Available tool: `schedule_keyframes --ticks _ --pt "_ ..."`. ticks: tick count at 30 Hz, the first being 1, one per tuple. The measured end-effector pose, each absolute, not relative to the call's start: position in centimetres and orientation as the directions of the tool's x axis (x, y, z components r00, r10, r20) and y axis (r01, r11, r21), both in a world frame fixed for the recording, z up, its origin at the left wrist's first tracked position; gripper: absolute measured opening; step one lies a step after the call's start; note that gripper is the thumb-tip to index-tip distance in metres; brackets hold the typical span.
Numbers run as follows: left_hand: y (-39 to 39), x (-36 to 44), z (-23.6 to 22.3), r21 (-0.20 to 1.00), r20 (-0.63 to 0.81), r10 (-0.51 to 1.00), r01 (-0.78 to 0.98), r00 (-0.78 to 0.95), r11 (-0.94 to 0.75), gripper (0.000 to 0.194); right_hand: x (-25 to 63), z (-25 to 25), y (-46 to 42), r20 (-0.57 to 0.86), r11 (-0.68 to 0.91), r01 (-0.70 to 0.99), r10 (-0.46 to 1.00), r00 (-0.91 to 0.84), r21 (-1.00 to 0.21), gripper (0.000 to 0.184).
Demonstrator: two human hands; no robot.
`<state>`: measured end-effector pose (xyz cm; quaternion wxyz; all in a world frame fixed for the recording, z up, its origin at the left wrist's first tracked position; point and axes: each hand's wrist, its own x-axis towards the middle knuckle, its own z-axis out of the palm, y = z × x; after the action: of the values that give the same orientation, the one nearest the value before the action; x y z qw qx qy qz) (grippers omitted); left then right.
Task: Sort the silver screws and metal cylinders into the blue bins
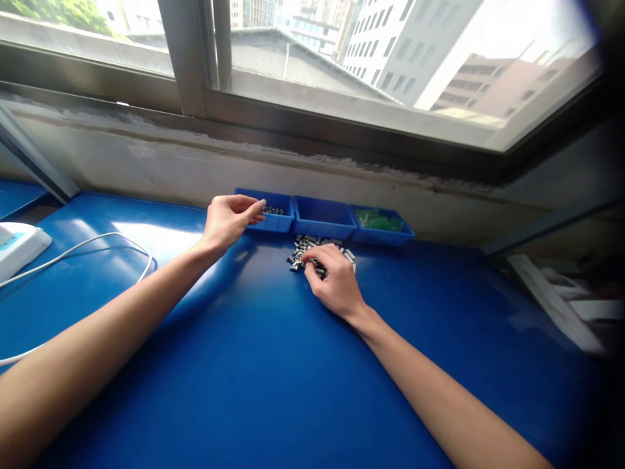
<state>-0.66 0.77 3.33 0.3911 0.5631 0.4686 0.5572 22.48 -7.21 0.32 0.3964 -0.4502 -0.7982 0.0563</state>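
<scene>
My left hand [228, 220] hovers at the edge of the left blue bin [280, 221], its fingers pinched together over the bin's rim; I cannot make out what is in the pinch. Small dark and silver parts [273, 210] lie inside that bin. My right hand [333, 279] rests on a pile of small grey metal parts [306, 246] on the blue table [273, 365], fingers curled and pressing into the pile. The middle blue bin [323, 218] stands just behind the pile.
A third blue bin [381, 225] at the right holds green pieces. The three bins stand in a row against the wall under a window. A white device [17, 244] with a white cable [97, 244] lies at the far left. Pale strips [551, 299] lie off the table's right edge.
</scene>
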Motion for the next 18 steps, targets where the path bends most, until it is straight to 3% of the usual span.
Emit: schedule_keyframes --ticks 4,6,9,13,18 --pt "0.5 -0.2 3.6 0.971 0.209 0.976 -0.106 -0.062 -0.215 0.051 22.5 0.4 -7.2 0.576 0.586 0.675 0.767 -0.284 -0.448 0.018" --pt "0.4 -0.1 3.6 0.974 0.187 0.982 -0.122 -0.032 -0.19 0.057 22.5 0.4 -7.2 0.577 0.584 0.677 0.767 -0.281 -0.447 0.017" --pt "0.4 -0.2 3.5 0.977 0.211 0.977 -0.019 0.008 -0.211 0.056 22.5 0.4 -7.2 0.575 0.585 0.679 0.767 -0.285 -0.444 0.017" --pt "0.1 0.1 3.3 0.916 0.334 0.933 0.187 0.132 -0.354 0.04 22.5 0.3 -7.2 0.583 0.579 0.682 0.766 -0.269 -0.447 0.017" --pt "-0.2 0.9 2.1 0.652 0.469 0.755 0.397 0.458 -0.646 0.03 22.5 0.3 -7.1 0.61 0.51 0.726 0.777 -0.159 -0.461 0.018"
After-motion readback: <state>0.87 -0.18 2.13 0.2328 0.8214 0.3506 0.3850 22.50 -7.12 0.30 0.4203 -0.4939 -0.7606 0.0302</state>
